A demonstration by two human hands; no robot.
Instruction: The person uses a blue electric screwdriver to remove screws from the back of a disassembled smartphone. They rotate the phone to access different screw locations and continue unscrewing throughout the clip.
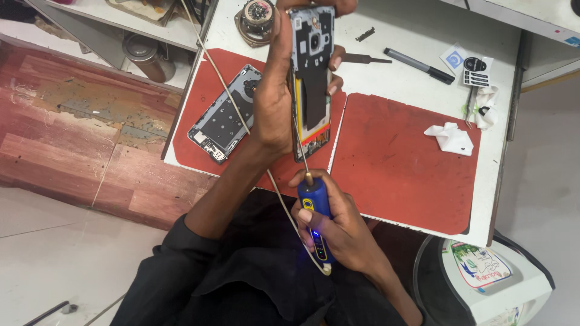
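1. The scene is a white workbench (417, 60) over a pale tiled floor, with two red rubber mats (405, 160) laid on it and a patch of worn red-brown flooring to the left.
2. At the far left of the bench, on the left mat, a detached grey phone panel with a round cut-out (225, 115) lies flat, well apart from the phone body. Judging by this, the opening-up is already done.
3. The left hand (275, 102) is clenched around the edge of an opened smartphone with its back cover off (311, 78), held upright above the seam between the mats, its dark inner frame and yellow strip exposed.
4. Just near of it, the right hand (338, 226) is wrapped around a blue electric screwdriver with a lit indicator (317, 220). Its thin metal bit rises to the phone's left edge; whether the tip sits in a screw is too small to tell.
5. A cream cable (232, 108) runs from the far edge across the left mat to the driver's tail.
6. The screw work appears to be midway: the inner frame is still on the phone, and no loose screws can be made out.
7. Farther right lie a black-and-silver marker pen (420, 65) and a crumpled white tissue (450, 137), both untouched.
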